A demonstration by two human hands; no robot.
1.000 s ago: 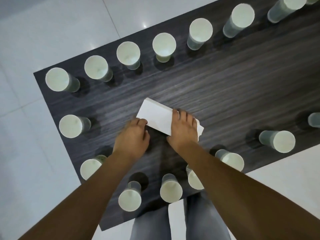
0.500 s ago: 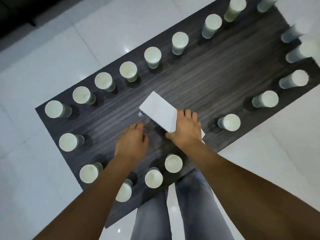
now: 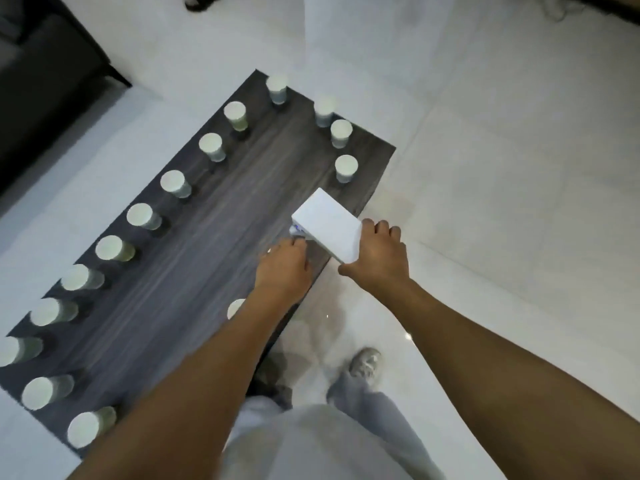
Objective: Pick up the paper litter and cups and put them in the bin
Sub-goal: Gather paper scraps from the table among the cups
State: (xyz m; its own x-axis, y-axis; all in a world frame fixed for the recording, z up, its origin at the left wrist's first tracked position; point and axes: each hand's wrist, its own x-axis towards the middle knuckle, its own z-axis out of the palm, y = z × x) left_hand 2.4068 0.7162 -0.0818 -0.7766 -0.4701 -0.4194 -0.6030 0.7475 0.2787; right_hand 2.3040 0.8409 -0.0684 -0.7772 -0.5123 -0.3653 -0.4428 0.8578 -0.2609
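My right hand (image 3: 379,254) is shut on a white folded paper (image 3: 325,228), holding it lifted over the right edge of the dark wooden table (image 3: 225,258). My left hand (image 3: 284,268) hovers beside it with curled fingers. Its fingertips meet the paper's near-left corner, and the grip there is hidden. Several white paper cups stand upright around the table's rim, such as one cup (image 3: 173,183) on the left row and another cup (image 3: 346,167) near the paper. My left forearm partly covers one more cup (image 3: 235,308). No bin is in view.
White tiled floor (image 3: 502,168) surrounds the low table. A black sofa (image 3: 41,81) stands at the upper left and a dark sandal (image 3: 201,1) lies at the top edge. My legs and shoe (image 3: 363,365) are below, to the right of the table.
The paper has come up off the table in my right hand and now hangs over the table's right edge. My left hand followed it. The view pulled back and swung right.
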